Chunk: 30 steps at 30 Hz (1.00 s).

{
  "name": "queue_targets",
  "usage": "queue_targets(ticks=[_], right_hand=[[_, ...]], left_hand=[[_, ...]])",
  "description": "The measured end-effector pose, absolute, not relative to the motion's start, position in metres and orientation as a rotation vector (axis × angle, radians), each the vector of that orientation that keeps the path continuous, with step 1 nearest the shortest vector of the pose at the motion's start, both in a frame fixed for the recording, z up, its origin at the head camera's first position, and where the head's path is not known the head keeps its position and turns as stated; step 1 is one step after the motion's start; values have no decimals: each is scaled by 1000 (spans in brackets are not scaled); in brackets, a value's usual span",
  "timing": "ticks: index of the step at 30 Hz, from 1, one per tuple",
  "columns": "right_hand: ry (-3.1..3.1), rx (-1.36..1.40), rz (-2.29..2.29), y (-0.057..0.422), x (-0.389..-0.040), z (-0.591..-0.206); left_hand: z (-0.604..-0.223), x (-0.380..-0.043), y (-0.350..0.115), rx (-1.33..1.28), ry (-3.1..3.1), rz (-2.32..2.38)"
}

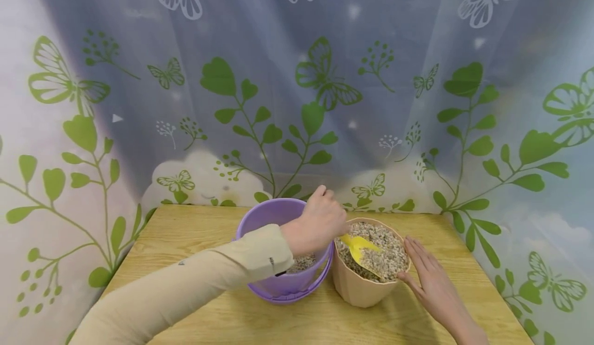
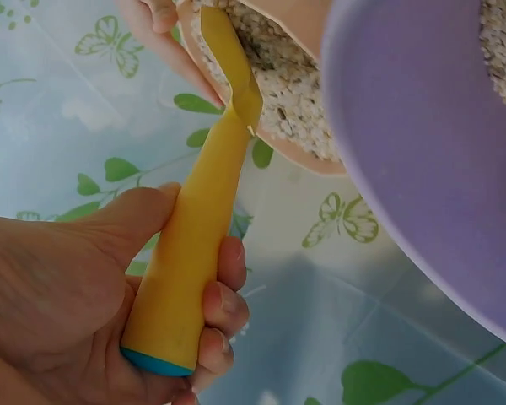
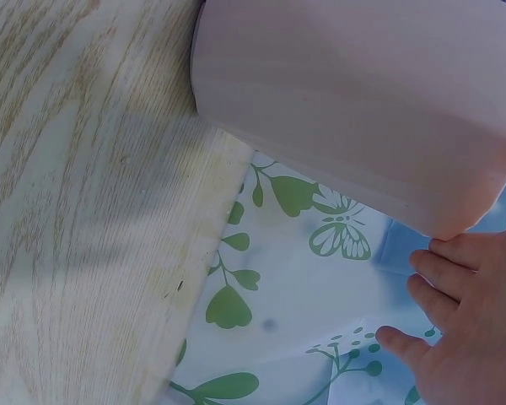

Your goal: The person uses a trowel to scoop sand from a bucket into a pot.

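A yellow toy shovel [image 1: 359, 248] with a blue-green handle end is gripped in my left hand [image 1: 320, 220]. The left wrist view shows thumb and fingers wrapped around its yellow handle [image 2: 185, 253]. In the head view, the shovel's blade lies on the pale gravel-like grains [image 1: 387, 242] that fill the peach planter pot [image 1: 364, 288] nearly to its rim. My right hand [image 1: 433, 283] rests against the pot's right side with its fingers straight. Left of the pot stands a purple bucket [image 1: 274, 285], partly hidden by my left forearm, with more grains [image 1: 302, 263] low inside.
Both containers stand close together on a wooden table [image 1: 195, 242]. The bucket's purple handle [image 1: 297, 298] hangs down at its front. Behind the table's far edge hangs a curtain [image 1: 260, 144] printed with leaves and butterflies, which also runs along both sides.
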State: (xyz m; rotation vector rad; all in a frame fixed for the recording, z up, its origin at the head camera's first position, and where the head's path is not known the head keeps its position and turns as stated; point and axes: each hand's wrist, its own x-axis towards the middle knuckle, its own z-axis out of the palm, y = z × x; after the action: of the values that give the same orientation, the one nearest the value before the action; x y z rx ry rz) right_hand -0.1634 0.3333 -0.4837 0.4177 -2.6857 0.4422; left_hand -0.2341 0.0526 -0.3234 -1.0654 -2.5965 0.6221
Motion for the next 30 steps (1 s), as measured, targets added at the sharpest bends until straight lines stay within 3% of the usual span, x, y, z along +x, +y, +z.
queue_targets(ticks=[21, 30], right_hand=[[-2676, 420, 420, 334, -164, -483], [-2646, 445, 345, 334, -163, -482]], left_hand=[[-302, -243, 23, -1020, -2302, 781], [-317, -251, -22, -876, -2461, 371]])
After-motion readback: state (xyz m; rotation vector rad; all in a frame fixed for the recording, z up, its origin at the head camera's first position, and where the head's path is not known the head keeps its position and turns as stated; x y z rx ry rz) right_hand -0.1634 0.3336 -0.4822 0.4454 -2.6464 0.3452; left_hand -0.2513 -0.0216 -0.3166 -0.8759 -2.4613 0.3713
